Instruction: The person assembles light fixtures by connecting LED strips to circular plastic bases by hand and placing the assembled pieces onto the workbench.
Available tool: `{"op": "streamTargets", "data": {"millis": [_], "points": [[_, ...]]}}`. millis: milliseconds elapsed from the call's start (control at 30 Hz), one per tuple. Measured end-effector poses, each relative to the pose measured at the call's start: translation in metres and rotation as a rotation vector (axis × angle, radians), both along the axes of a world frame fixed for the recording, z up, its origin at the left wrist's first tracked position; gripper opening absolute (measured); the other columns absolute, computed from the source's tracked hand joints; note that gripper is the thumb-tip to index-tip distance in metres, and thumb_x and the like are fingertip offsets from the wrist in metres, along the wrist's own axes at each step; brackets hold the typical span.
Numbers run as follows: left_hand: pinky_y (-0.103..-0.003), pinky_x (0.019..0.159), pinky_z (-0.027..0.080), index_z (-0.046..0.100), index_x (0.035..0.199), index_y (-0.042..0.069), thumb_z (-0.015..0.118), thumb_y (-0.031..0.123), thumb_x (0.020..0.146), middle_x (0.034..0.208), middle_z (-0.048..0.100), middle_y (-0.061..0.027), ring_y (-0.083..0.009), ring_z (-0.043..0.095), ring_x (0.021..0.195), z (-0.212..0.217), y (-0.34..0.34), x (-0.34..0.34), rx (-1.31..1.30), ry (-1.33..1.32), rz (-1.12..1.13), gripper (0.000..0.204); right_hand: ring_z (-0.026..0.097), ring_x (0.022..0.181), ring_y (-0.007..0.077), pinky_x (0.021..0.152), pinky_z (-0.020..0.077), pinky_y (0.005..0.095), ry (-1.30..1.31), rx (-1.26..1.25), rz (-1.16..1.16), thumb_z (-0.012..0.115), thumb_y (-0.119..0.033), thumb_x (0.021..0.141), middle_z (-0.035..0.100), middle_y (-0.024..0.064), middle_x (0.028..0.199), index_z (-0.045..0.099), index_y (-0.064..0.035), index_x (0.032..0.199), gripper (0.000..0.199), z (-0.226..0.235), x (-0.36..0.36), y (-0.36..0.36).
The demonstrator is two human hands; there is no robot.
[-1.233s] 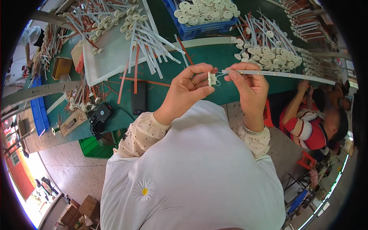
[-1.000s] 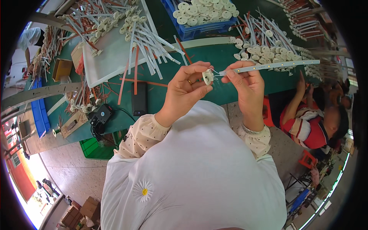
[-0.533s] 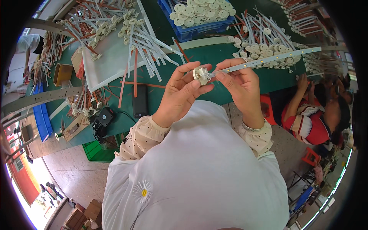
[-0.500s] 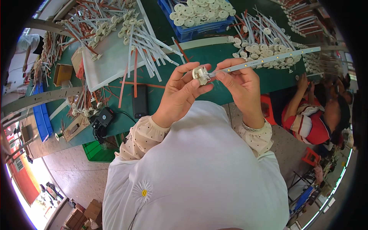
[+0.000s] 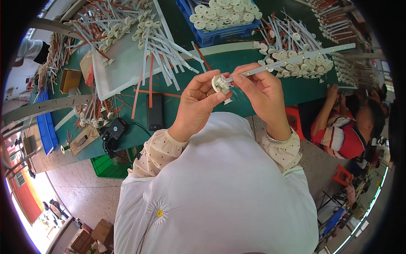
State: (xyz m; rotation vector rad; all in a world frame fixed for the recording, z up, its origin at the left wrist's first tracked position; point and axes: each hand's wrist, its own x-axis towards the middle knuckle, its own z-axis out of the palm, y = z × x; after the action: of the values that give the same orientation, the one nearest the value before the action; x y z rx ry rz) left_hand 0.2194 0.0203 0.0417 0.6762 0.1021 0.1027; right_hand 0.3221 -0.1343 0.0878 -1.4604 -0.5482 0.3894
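Left hand [image 5: 198, 101] pinches a small round white cap [image 5: 220, 84] above the green table [image 5: 253, 101]; right hand [image 5: 260, 86] grips the long white strip [image 5: 292, 61], its end apparently entering the cap. Best kept aligned, pressed gently straight in, without bending.

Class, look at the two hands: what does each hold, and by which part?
Left hand pinches a round white disc by its rim; right hand grips a long white strip at its near end.
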Motion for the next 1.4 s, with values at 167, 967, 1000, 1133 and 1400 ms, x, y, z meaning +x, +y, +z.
{"op": "streamTargets", "data": {"millis": [167,967,1000,1133,1400], "points": [[-0.039,0.104,0.056,0.055,0.139,0.002,0.07,-0.007,0.091,0.141,0.06,-0.0177,-0.0239,0.063,0.123,-0.003,0.0,-0.003,0.1,0.0,0.049,0.051,0.063,0.071,0.0086,0.06,0.0497,0.024,-0.056,-0.032,0.031,0.072,-0.015,0.097,0.072,0.0067,0.088,0.069,0.0022,0.101,0.018,-0.001,0.0,-0.002],[-0.033,0.098,0.055,0.053,0.126,0.002,0.07,-0.007,0.092,0.122,0.066,-0.012,-0.02,0.066,0.113,0.042,0.004,0.023,-0.002,0.086,0.21,0.039,0.065,0.092,0.0108,0.081,0.0528,0.0251,0.018,0.139,0.122,0.065,-0.013,0.102,0.069,0.0086,0.111,0.061,-0.0003,0.119,0.022,0.01,0.026,0.027],[-0.033,0.098,0.055,0.053,0.126,0.002,0.07,-0.007,0.092,0.122,0.066,-0.012,-0.02,0.066,0.113,0.042,0.008,0.023,0.0,0.078,0.227,0.039,0.064,0.098,0.0129,0.087,0.0528,0.0272,-0.009,0.211,0.167,0.068,-0.009,0.098,0.066,0.0097,0.119,0.058,-0.0013,0.125,0.029,0.009,0.022,0.029],[-0.031,0.084,0.058,0.05,0.116,0.006,0.07,-0.003,0.094,0.115,0.066,-0.0119,-0.0185,0.068,0.106,0.041,0.02,0.01,-0.084,0.124,0.283,0.031,0.065,0.099,0.0267,0.087,0.0532,0.0347,-0.659,-0.141,0.139,0.074,0.002,0.083,0.065,0.0128,0.117,0.064,-0.0057,0.12,0.038,0.025,0.007,0.047],[-0.032,0.092,0.055,0.051,0.114,0.004,0.065,0.019,0.103,0.11,0.062,-0.0066,-0.0137,0.064,0.102,0.062,0.022,-0.011,0.014,-0.079,0.376,0.023,0.066,0.099,0.0249,0.078,0.0546,0.0327,-0.969,-0.124,0.012,0.074,-0.001,0.092,0.066,0.0144,0.122,0.07,-0.0006,0.112,0.021,0.031,-0.004,0.07]]}}
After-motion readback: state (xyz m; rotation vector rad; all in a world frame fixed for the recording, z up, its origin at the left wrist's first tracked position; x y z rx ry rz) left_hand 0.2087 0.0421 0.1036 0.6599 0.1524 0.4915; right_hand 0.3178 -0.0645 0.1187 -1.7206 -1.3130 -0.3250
